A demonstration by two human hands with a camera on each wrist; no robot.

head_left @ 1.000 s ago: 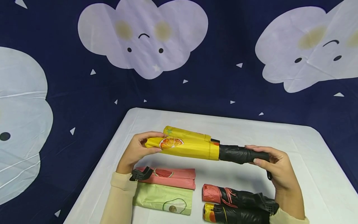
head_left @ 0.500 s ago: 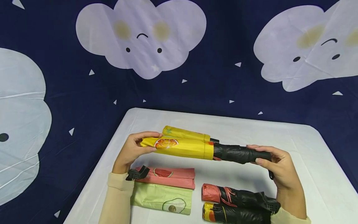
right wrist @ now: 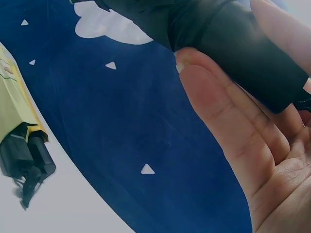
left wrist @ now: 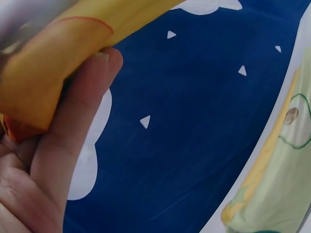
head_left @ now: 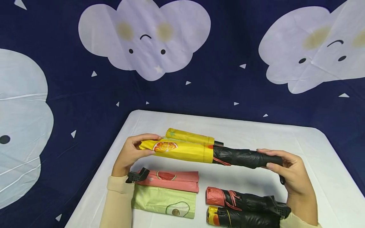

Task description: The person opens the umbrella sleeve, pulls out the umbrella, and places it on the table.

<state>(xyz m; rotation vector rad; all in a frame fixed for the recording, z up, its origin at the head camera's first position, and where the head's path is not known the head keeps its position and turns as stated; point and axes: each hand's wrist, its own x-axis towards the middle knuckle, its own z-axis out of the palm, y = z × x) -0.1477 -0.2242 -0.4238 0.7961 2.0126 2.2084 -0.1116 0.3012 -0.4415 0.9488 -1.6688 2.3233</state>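
A yellow umbrella sleeve (head_left: 185,153) with an orange-slice print is held level above the white table. My left hand (head_left: 126,156) pinches its closed left end between thumb and fingers; the left wrist view shows that end of the sleeve (left wrist: 39,73) up close. Out of its right mouth sticks a black folded umbrella (head_left: 236,157), with a bit of red strap showing at the mouth. My right hand (head_left: 295,174) grips the umbrella's black handle (right wrist: 252,58), thumb on the near side. The umbrella's left part is hidden inside the sleeve.
Behind lie a yellow sleeved umbrella (head_left: 189,136) and a green sleeved one (left wrist: 277,194). In front on the left are a flat red sleeve (head_left: 182,182) and a green avocado-print sleeve (head_left: 154,199). Two bare folded umbrellas, red-tipped (head_left: 215,196) and yellow-tipped (head_left: 212,217), lie front right.
My left hand has drawn the yellow sleeve leftward, and my right hand has shifted right with the handle. More black fabric and a red strap now show beyond the sleeve's mouth.
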